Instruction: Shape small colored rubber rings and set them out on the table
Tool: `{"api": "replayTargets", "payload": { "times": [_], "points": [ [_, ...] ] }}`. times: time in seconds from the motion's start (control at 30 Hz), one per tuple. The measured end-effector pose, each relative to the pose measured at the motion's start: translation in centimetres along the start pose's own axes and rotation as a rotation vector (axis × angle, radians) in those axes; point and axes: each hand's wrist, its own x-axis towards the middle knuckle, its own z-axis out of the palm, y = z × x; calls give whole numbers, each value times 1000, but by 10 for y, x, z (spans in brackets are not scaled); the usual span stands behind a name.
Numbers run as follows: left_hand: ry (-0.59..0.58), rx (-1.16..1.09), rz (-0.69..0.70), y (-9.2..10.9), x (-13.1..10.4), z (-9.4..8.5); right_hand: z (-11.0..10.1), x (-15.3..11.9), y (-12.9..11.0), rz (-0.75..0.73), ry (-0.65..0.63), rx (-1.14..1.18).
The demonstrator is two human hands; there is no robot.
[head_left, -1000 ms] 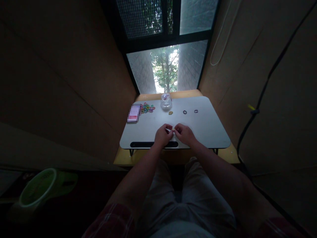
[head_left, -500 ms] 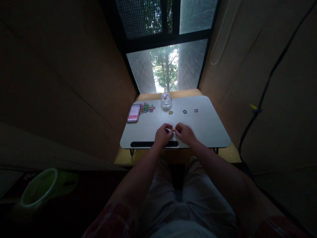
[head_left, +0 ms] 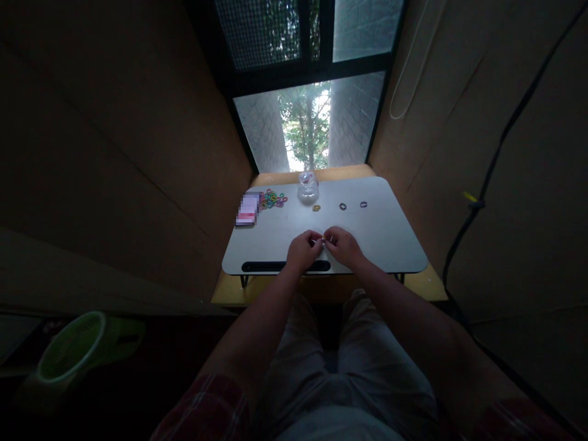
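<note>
Near the front of the white folding table (head_left: 367, 245), my left hand (head_left: 304, 249) and my right hand (head_left: 342, 246) meet with their fingertips almost touching. Both are pinched on a small yellowish hair tie (head_left: 323, 237), mostly hidden by the fingers. Beyond them a yellow hair tie (head_left: 316, 208), a dark green one (head_left: 342, 206) and a purple one (head_left: 364, 204) lie apart in a loose row. A pile of colourful hair ties (head_left: 273, 199) sits at the back left.
A clear plastic jar (head_left: 308, 187) stands at the table's back, before the window. Beside the pile lies a phone (head_left: 248, 209), its screen blurred. A black slot strip (head_left: 264, 267) runs along the front edge. A green basket (head_left: 73, 346) is low on the left; a black cable (head_left: 500, 147) hangs right.
My fingertips have closed in slightly, and less of the yellowish hair tie shows between them. The things lying on the table have stayed where they were.
</note>
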Motion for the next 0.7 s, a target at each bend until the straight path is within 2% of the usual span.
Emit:
{"api": "replayTargets", "payload": {
  "times": [0.23, 0.7],
  "points": [
    [-5, -40, -39, 2, 0, 0, -3, 0, -2, -26, -16, 37],
    [-8, -139, 2, -1, -1, 1, -2, 0, -1, -85, -41, 27]
  ]
}}
